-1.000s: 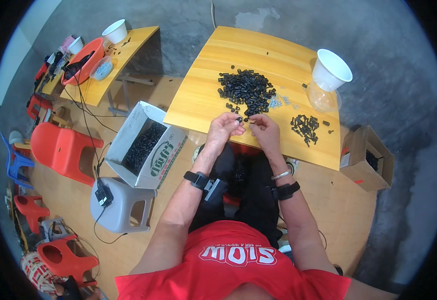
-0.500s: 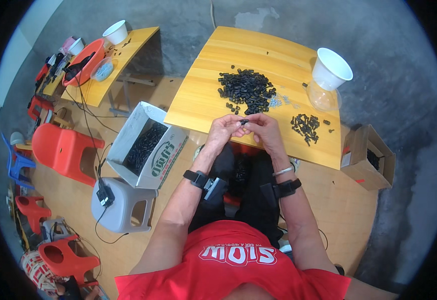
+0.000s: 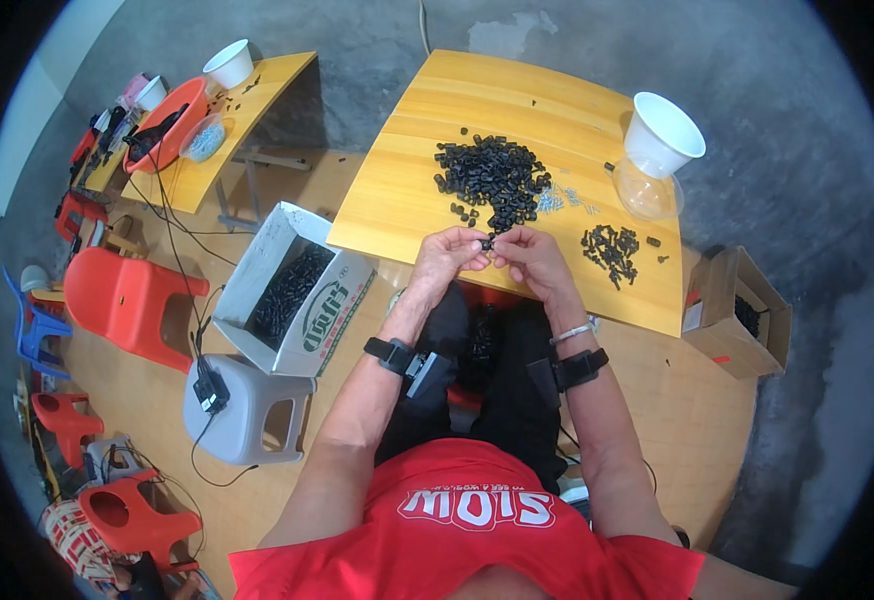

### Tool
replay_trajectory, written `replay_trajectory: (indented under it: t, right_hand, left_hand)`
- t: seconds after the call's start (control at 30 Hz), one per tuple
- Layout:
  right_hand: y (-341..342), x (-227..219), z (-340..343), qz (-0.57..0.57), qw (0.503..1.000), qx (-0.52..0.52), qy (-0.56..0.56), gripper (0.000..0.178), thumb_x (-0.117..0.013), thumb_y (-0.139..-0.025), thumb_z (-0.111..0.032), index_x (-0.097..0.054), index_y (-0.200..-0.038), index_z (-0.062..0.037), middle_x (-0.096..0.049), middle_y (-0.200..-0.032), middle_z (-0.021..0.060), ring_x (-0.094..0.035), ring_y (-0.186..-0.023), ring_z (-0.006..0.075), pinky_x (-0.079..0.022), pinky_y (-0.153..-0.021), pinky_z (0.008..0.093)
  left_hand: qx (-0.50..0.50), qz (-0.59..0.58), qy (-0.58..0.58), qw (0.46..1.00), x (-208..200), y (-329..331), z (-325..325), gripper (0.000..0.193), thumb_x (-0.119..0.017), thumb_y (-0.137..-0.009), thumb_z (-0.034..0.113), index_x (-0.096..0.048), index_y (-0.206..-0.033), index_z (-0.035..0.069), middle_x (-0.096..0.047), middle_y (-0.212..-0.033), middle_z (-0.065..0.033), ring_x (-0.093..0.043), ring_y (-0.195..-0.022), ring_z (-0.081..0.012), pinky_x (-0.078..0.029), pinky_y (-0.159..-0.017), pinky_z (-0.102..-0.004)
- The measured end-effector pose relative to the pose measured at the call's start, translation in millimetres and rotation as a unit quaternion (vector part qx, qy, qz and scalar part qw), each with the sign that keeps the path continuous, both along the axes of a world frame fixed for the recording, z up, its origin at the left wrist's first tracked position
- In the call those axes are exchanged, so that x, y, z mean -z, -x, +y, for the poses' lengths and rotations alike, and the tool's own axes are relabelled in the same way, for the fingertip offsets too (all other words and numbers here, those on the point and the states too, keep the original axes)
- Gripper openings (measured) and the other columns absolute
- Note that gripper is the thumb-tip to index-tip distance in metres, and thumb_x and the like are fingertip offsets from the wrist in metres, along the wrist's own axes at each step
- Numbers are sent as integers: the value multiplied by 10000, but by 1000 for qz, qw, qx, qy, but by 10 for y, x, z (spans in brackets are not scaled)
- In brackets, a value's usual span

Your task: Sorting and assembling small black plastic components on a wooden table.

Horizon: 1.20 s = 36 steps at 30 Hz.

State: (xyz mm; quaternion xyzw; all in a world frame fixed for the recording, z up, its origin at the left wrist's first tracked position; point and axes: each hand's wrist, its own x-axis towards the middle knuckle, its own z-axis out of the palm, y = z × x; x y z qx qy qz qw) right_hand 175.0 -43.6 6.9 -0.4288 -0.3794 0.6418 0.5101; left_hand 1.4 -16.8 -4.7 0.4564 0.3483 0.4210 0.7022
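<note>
Red shirt (image 3: pixel 457 480) fabric fills the bottom of my view, and from it two bare forearms run up to the edge of the wooden table (image 3: pixel 377 210). Both wrists wear a black strap, and I see a pale bracelet (image 3: pixel 573 331) beyond the right one. The left hand (image 3: pixel 450 258) has its fingers drawn in, thumb and forefinger pinched on a small black piece (image 3: pixel 486 244), which sits at the very tips of those fingers. The right hand (image 3: pixel 533 258) is curled too, its fingertips right up against the piece from the other side; from here I cannot tell whether they grip it as well or some smaller bit. The piece is between the two hands, at the table's near edge, just short of the heap of black parts (image 3: pixel 492 170). Right of that heap I have scattered silvery bits (image 3: pixel 550 201), then a looser cluster of slim black parts (image 3: pixel 609 255). A white carton (image 3: pixel 357 280) of black parts stands left of the table, a brown box (image 3: pixel 765 345) right of it. Farther back, at the tabletop's right edge, are a clear bowl (image 3: pixel 652 203) and a white tub (image 3: pixel 657 135). Well off to the left, a second table (image 3: pixel 272 85) carries an orange basin (image 3: pixel 194 105) near the grey wall (image 3: pixel 377 60).
</note>
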Motion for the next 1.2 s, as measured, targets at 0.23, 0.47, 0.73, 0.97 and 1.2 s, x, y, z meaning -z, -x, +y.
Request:
replay_trajectory:
  t: [0.23, 0.47, 0.73, 0.97, 1.2]
  right_hand:
    - [-34, 51, 29, 28, 999, -17, 3, 94, -661, -784, -39, -595, -837, 1, -628, -724, 86, -603, -600, 118, -453, -441, 189]
    - [-31, 55, 28, 38, 999, -25, 15, 88, -661, -787, -43, -596, -829, -2, -631, -724, 86, -608, -601, 120, -490, -466, 201]
    - [2, 30, 0, 20, 1000, -19, 4, 81, -658, -788, -39, -596, -819, 3, -628, -714, 84, -599, -583, 118, -502, -476, 206]
    - [-31, 43, 13, 21, 999, -35, 12, 98, -670, -778, -45, -597, -811, 11, -620, -698, 81, -596, -572, 121, -509, -483, 212]
    - [-80, 3, 11, -26, 997, -71, 18, 110, -680, -772, -51, -597, -807, 12, -604, -677, 64, -595, -569, 117, -518, -474, 217]
  left_hand:
    - [8, -17, 1, 1000, 18, 2, 6, 151, -530, -863, -14, -606, -992, -17, -638, -824, -97, -617, -683, -125, -526, -647, -216]
    - [21, -15, 3, 1000, 3, 20, 6, 134, -525, -859, -25, -607, -964, -10, -642, -832, -107, -619, -690, -138, -527, -644, -234]
    - [13, -13, -1, 1000, 44, 21, 14, 112, -549, -845, -27, -613, -935, -7, -643, -791, -104, -607, -636, -132, -521, -624, -235]
    - [15, 21, -14, 1000, 18, 14, -11, 114, -561, -836, -30, -621, -930, -8, -644, -757, -94, -599, -606, -119, -504, -585, -216]
    - [54, 56, -2, 997, -34, 34, 5, 93, -553, -836, -33, -628, -885, -12, -635, -739, -86, -599, -597, -124, -508, -583, -233]
